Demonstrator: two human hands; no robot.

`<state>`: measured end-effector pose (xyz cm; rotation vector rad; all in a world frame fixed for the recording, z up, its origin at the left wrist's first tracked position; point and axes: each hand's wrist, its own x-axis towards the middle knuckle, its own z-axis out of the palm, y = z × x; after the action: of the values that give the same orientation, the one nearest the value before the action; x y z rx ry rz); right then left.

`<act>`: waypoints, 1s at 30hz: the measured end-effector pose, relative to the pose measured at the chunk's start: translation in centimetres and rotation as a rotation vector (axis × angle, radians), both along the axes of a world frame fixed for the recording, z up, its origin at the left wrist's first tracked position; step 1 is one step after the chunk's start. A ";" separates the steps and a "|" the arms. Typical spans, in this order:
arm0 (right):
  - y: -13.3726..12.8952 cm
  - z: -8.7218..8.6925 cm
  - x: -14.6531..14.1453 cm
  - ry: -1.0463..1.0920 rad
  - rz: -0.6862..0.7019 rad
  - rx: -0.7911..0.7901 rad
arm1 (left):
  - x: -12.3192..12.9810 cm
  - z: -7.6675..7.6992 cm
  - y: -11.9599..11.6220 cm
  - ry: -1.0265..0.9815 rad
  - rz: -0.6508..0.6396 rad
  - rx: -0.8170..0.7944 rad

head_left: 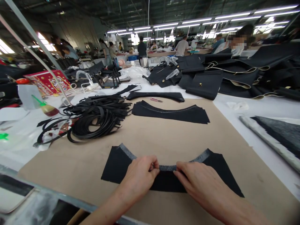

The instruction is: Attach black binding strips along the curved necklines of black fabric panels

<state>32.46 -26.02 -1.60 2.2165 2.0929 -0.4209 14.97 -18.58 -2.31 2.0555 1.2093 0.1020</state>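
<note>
A black fabric panel [167, 182] with a curved, grey-edged top lies flat on the brown paper [93, 168] in front of me. My left hand [142, 172] pinches its curved edge left of the middle, thumb and fingers together. Just to the right, my right hand [194, 175] pinches the same edge. A short stretch of the grey strip [167, 167] shows between the two hands. Beyond them rests a stack of similar black panels [168, 114]. Small red-handled thread snips [156, 100] lie behind that stack, near a dark curved strip pile [156, 95].
Coiled black straps [93, 125] are heaped at the left, beside a bottle with a green nozzle [47, 107]. Black bag pieces [201, 75] pile up at the back right. A grey-black roll of material [276, 137] sits at the right. Several people work in the background.
</note>
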 end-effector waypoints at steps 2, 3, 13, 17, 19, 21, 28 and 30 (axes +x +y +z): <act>0.3 -0.1 -0.2 -0.006 -0.003 -0.016 | 0.1 -0.1 0.1 0.024 0.016 0.011; 0.4 -0.2 -0.2 -0.007 -0.005 -0.023 | 0.1 -0.1 0.1 0.030 0.020 0.012; 0.2 -0.9 0.2 0.062 -0.014 0.000 | 0.4 -1.0 0.3 0.047 0.034 0.018; 0.4 -0.7 0.2 0.054 -0.032 -0.026 | 0.5 -1.3 0.1 0.073 0.037 0.046; 0.6 -0.9 0.1 0.049 -0.038 -0.039 | 0.5 -1.4 0.1 0.084 0.044 0.048; 0.7 -1.2 0.2 0.038 -0.046 -0.043 | 0.5 -1.6 0.1 0.090 0.051 0.056; 0.7 -1.5 0.1 0.016 -0.054 -0.059 | 0.6 -1.9 0.3 0.105 0.057 0.069; 0.8 -1.4 0.0 0.015 -0.054 -0.058 | 0.7 -1.8 0.3 0.112 0.061 0.058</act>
<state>32.49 -25.25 -3.00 2.2482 2.0052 -0.4964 15.62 -18.32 -4.11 2.0989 1.3516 0.0524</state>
